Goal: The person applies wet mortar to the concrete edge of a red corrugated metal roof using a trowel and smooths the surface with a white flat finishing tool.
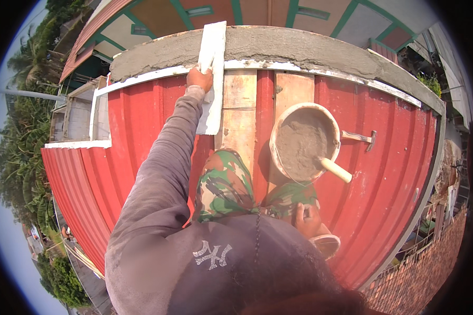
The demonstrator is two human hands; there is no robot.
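Left hand: your left hand (pixel 199 80) is clamped on the left edge of a long, narrow white board (pixel 213 97), your arm stretched out in front of you.
White board: it lies crosswise over a rough grey mortar band (pixel 299 46) along the wall top, its near end reaching over the red ribbed metal roof (pixel 383 173).
Right hand: your right hand (pixel 307 219) is low beside your camouflage-patterned trousers (pixel 226 184), fingers curled; you cannot tell from here whether it holds anything.
Bucket: a round, pale-rimmed bucket of wet grey mortar (pixel 302 142) stands ahead of your right knee, a pale cylindrical handle (pixel 336 170) jutting over its rim.
Hammer: a wooden-handled metal hammer (pixel 360 138) lies just right of the bucket.
Planks: two tan wooden planks (pixel 240 107) run between board and bucket and beneath the bucket.
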